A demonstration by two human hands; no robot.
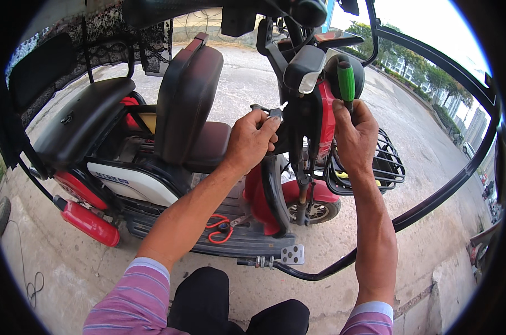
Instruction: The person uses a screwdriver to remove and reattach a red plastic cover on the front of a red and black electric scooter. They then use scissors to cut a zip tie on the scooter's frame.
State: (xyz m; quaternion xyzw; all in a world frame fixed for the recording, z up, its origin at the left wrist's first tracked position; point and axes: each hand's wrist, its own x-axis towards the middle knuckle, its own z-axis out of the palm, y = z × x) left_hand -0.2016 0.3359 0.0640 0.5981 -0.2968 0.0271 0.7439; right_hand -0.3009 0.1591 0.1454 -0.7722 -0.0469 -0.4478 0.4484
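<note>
My left hand (252, 138) is closed, pinching a small black piece (276, 113) with a pale notched tip, which looks like a key, between thumb and forefinger. My right hand (354, 131) grips the lower end of a green-handled screwdriver (347, 84), its handle pointing up; the shaft is hidden by my fingers and palm. Both hands are raised before the front column of a red and black three-wheeler, around its red front panel (326, 120). A black mirror-like housing (305, 68) sits above and between them.
Red-handled scissors (220, 229) lie on the ribbed footboard (172, 237) by a metal foot pedal (292, 254). A black seat (189, 106) stands left, a wire basket (395, 162) right. A dark frame bar (431, 204) curves along the right side.
</note>
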